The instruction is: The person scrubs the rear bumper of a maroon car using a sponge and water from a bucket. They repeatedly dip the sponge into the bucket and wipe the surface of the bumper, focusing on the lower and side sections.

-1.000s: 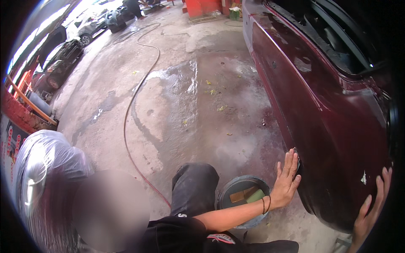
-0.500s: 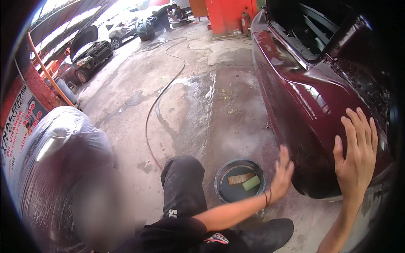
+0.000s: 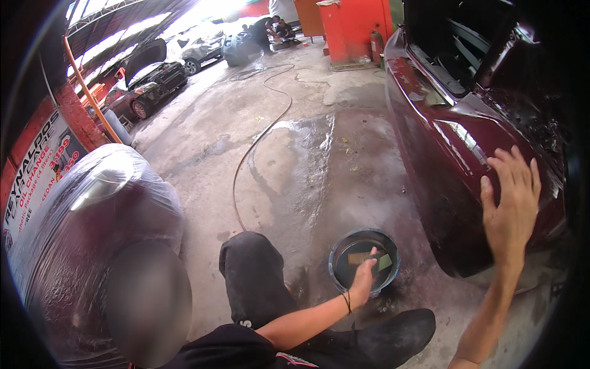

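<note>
My left hand (image 3: 362,281), with a dark band at its wrist, is over the near part of a round dark basin (image 3: 335,249) on the floor. Its fingers are stretched out and hold nothing that I can see. Inside the basin, in greyish water, are a tan ribbed block (image 3: 356,258) and a light green block (image 3: 385,262), partly behind the fingers. My right hand (image 3: 511,212) is open, fingers pointing away, at the glossy maroon car body panel (image 3: 430,203); whether the palm touches it cannot be told.
Left of me stands a maroon car part under clear plastic (image 3: 123,203). A thin hose (image 3: 246,154) snakes over the wet concrete floor. Farther off are a red pillar (image 3: 356,31), a fire extinguisher (image 3: 377,48), a car with raised hood (image 3: 147,83), and people crouching (image 3: 279,31).
My left hand has moved left from beside the car panel to over the basin. My right hand stays by the panel, shifted slightly. The view has turned a little.
</note>
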